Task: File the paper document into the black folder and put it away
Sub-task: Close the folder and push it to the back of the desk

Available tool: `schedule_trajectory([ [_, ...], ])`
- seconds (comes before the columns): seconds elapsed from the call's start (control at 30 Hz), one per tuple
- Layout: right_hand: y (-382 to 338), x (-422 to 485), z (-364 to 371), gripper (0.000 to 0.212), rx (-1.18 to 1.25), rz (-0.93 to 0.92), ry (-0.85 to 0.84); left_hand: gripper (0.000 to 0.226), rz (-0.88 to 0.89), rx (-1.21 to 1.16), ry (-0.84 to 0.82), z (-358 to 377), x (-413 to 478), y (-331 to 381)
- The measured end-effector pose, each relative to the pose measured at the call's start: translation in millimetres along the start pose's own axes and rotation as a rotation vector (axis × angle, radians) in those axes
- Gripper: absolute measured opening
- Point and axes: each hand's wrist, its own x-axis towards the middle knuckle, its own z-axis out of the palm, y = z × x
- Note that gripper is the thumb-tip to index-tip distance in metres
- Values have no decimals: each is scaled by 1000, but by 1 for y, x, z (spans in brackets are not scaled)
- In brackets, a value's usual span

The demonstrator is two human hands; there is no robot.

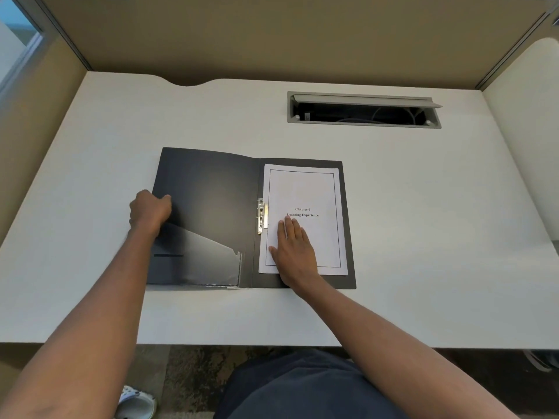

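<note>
The black folder (211, 195) lies open on the white desk (423, 222). The white paper document (305, 189), headed "Chapter 6 Learning Experience", rests on the folder's right half beside the metal clip (262, 215) at the spine. My left hand (150, 210) grips the outer left edge of the front cover, which is slightly lifted. My right hand (292, 249) lies flat on the lower part of the document, fingers together. A clear pocket (208, 261) sits at the bottom of the left cover.
A grey cable hatch (364, 110) stands open at the back right of the desk, with cables inside. Tan partition walls (272, 34) enclose the desk on three sides. The desk's front edge runs just before my lap.
</note>
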Motion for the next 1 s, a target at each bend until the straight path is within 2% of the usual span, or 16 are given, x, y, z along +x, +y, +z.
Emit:
schedule_trajectory([
  [0.13, 0, 0, 1, 69, -13, 3, -8, 30, 39, -86, 83, -19, -3, 6],
  [0.37, -2, 1, -8, 69, -2, 10, -21, 32, 267, -131, 152, -71, -33, 44],
  [0.47, -15, -1, -32, 70, 97, 47, -4, 39, 314, -213, 53, -84, -50, 63],
  [0.67, -76, -5, -130, 64, 571, -78, 303, 42, 405, -249, -137, -83, -96, 99],
  [0.77, -94, -8, -174, 63, 730, -125, 363, 48, 432, -293, -228, -76, -120, 113],
  [0.87, -90, -9, -198, 60, 676, -147, 366, 46, 481, -371, -344, -66, -140, 122],
  [1.0, -69, -13, -211, 51, 599, -137, 340, 28, 605, -402, -490, -46, -154, 129],
])
